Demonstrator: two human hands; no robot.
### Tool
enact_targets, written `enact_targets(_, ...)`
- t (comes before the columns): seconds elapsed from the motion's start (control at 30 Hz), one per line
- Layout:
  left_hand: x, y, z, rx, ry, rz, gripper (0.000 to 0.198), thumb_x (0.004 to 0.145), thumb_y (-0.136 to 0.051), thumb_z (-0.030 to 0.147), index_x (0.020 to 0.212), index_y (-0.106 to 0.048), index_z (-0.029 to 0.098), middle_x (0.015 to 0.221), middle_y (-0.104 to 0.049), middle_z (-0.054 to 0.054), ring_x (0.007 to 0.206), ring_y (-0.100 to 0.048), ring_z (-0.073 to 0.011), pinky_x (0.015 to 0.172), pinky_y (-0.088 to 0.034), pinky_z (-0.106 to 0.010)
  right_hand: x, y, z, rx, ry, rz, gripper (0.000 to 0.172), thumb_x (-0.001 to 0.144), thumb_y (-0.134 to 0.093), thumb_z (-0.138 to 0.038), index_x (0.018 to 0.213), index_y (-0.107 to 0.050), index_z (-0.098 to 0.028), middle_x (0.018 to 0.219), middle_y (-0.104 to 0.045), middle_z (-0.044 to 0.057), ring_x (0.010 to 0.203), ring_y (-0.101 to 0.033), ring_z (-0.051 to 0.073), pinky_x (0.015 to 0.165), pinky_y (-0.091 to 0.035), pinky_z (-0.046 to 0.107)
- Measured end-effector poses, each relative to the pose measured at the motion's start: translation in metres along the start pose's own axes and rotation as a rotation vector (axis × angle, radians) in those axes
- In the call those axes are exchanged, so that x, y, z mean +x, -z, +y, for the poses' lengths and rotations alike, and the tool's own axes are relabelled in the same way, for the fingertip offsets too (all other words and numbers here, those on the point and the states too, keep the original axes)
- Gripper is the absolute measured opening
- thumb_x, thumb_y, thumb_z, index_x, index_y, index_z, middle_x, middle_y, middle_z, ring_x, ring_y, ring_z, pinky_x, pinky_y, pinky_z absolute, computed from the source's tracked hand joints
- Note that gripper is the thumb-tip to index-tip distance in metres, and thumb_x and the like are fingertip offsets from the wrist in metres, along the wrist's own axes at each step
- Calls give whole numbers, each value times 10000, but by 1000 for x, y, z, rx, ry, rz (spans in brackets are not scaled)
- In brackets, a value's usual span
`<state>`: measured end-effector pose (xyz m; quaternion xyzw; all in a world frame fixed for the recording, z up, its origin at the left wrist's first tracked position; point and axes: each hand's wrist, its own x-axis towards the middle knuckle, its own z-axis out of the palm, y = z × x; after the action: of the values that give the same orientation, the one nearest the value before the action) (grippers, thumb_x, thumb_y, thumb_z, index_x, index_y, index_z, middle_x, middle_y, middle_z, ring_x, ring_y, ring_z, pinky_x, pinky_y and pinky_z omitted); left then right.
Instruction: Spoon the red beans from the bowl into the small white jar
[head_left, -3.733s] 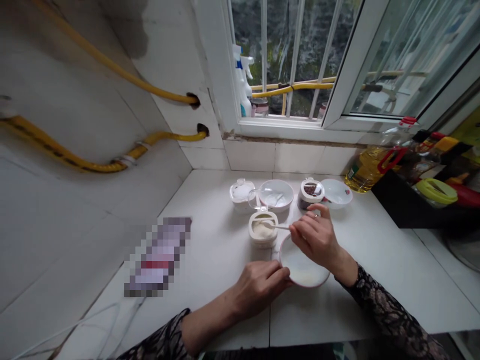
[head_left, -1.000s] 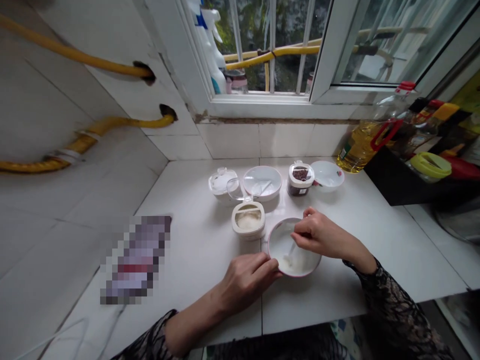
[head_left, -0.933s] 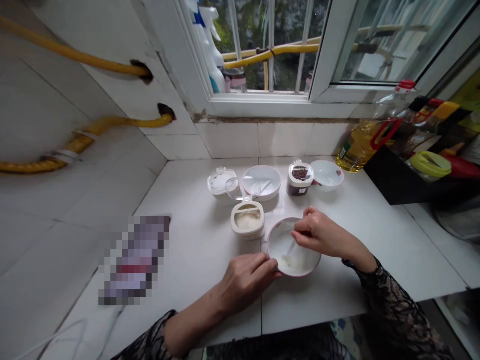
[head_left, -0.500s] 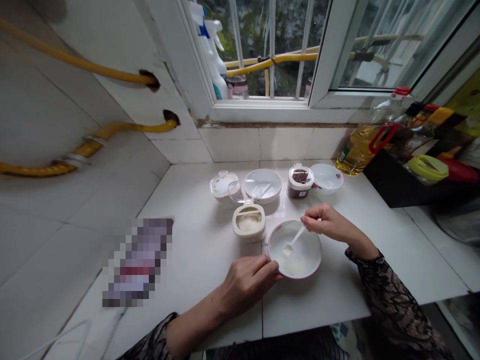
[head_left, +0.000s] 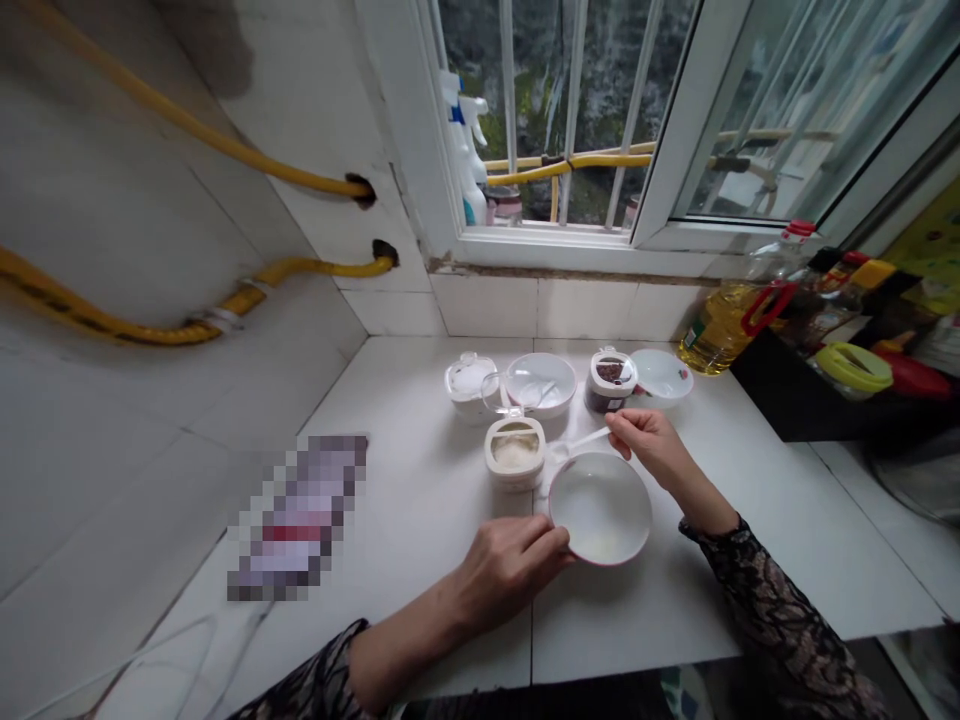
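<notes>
A pink-rimmed white bowl [head_left: 600, 508] with pale powder at its bottom sits on the white counter. My left hand [head_left: 510, 567] grips its near-left rim, fingers closed on it. My right hand [head_left: 646, 440] pinches the handle of a small white plastic spoon [head_left: 577, 443], held level above the bowl's far rim with its tip toward an open seasoning jar [head_left: 514, 452] of off-white granules.
Behind stand a lidded white jar [head_left: 469, 381], a white bowl [head_left: 541, 384], a jar of dark spice [head_left: 609, 379] and a small white bowl [head_left: 663, 374]. An oil bottle [head_left: 731, 318] and a black rack of sauce bottles [head_left: 840, 400] stand at right. A blurred packet [head_left: 300, 520] lies left.
My right hand lifted the spoon out of the bowl and swung it back toward the open jar. My left hand stayed on the bowl's rim.
</notes>
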<state>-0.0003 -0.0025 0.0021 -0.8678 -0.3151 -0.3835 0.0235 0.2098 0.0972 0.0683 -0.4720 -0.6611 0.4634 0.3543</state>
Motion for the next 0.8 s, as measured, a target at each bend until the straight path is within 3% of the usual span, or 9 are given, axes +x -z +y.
enact_targets(0.07, 0, 0, 0, 6, -4, 2, 252, 1012, -430, 289, 830, -553, 165, 621, -557, 16, 489, -501, -91, 454, -353, -196, -1, -8, -10, -89, 140, 137, 449, 871, -501, -489, 529, -473, -200, 459, -419, -36, 461, -356, 103, 516, -294, 268)
enact_targets(0.17, 0, -1, 0, 15, -11, 5, 257, 1010, -434, 282, 814, -551, 164, 620, -551, 18, 487, -491, -88, 450, -341, -200, -4, -22, -24, -331, 474, 311, 387, 931, -472, -319, 562, -459, -202, 504, -459, -31, 512, -394, 115, 644, -376, 293)
enact_targets(0.27, 1, -1, 0, 22, -15, 11, 270, 1011, -433, 277, 794, -548, 166, 611, -538, 20, 482, -479, -93, 449, -329, -215, -9, -33, -29, -623, 836, 320, 339, 931, -483, -198, 593, -459, -198, 514, -477, -42, 512, -387, 108, 777, -387, 323)
enact_targets(0.37, 2, -1, 1, 27, -13, 11, 277, 1012, -430, 267, 780, -547, 170, 600, -530, 22, 478, -474, -101, 448, -321, -229, -12, -37, -29, -813, 1022, 272, 275, 916, -516, -159, 644, -497, -198, 543, -521, -40, 537, -427, 112, 840, -383, 329)
enact_targets(0.5, 2, 0, 1, 17, -16, 6, 264, 1012, -427, 261, 798, -553, 170, 612, -544, 20, 482, -480, -103, 456, -330, -225, -13, -26, -28, -695, 950, 280, 284, 922, -496, -154, 642, -478, -201, 536, -487, -51, 510, -398, 105, 815, -390, 332)
enact_targets(0.63, 1, 0, 0, 24, -15, 13, 263, 1011, -435, 275, 800, -548, 167, 609, -545, 20, 481, -482, -94, 460, -327, -211, -11, -3, -26, -515, 673, 220, 342, 923, -492, -222, 585, -445, -208, 516, -463, -32, 578, -434, 133, 735, -413, 306)
enact_targets(0.7, 0, -1, 0, 27, -16, 12, 255, 1009, -442, 283, 808, -549, 167, 614, -550, 19, 487, -492, -92, 461, -332, -208, -10, 8, -24, -518, 529, 133, 360, 913, -491, -265, 562, -437, -209, 519, -466, -15, 636, -459, 152, 695, -410, 293)
enact_targets(0.8, 0, -1, 0, 26, -11, 3, 244, 1008, -445, 291, 826, -552, 168, 629, -560, 18, 500, -508, -91, 464, -353, -205, -11, 21, -20, -607, 401, -93, 394, 903, -465, -288, 530, -366, -206, 491, -372, -35, 585, -394, 131, 685, -391, 288)
